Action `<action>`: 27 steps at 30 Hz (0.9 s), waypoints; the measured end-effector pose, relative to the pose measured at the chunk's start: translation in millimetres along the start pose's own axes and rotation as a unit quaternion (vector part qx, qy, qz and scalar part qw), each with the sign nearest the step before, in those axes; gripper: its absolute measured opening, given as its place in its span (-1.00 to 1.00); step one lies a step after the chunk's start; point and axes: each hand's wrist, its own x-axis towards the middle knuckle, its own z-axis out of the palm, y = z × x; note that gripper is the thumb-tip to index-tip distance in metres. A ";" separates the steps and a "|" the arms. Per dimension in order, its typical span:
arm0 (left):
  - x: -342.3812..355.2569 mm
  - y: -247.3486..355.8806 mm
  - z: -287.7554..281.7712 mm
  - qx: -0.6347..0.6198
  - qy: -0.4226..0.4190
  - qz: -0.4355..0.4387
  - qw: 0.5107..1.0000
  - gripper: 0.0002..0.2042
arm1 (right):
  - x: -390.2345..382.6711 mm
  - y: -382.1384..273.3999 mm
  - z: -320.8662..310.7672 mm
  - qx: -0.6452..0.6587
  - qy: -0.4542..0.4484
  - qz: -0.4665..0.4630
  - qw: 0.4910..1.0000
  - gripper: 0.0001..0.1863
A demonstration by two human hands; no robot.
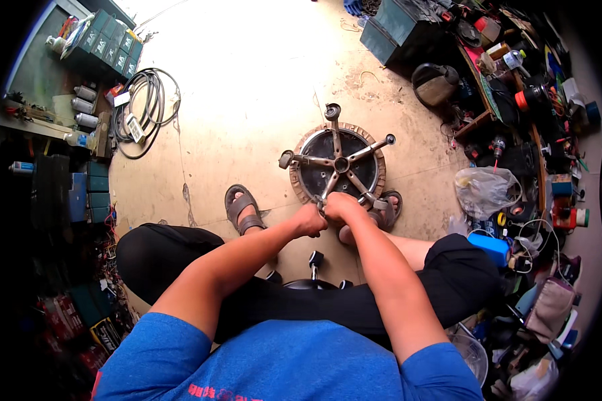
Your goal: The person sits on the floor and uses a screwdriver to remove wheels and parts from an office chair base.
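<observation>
A metal five-armed chair base (342,162) with castors lies upturned on a round tyre-like ring (304,184) on the concrete floor in front of me. My left hand (310,220) and my right hand (342,204) are closed side by side around the near arm of the base, at its castor end. What sits between my fingers is hidden. My sandalled feet (241,209) flank the ring, and a black castor (315,259) stands between my knees.
Coiled cable (144,107) and green boxes (110,47) lie at the far left. Dark crates (394,30) stand at the top. Cluttered shelves, tools, a plastic bag (483,190) and a blue box (489,247) crowd the right side.
</observation>
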 end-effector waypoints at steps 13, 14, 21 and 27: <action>-39.9 41.4 -75.4 -0.098 -0.152 -0.083 0.980 -0.14 | -24.7 20.7 22.0 0.068 0.016 0.075 0.995 -0.62; -30.2 36.0 -83.4 -0.131 -0.101 -0.090 0.982 -0.15 | -24.8 18.9 26.0 0.039 0.048 0.053 0.997 -0.65; 29.6 12.9 -69.1 0.253 0.136 0.226 0.931 -0.59 | 8.3 40.6 62.8 -0.112 0.237 -0.038 0.964 -0.81; 40.2 10.1 -55.1 0.432 0.094 0.264 0.857 -0.87 | -0.5 36.3 66.2 -0.114 0.262 -0.037 0.958 -0.83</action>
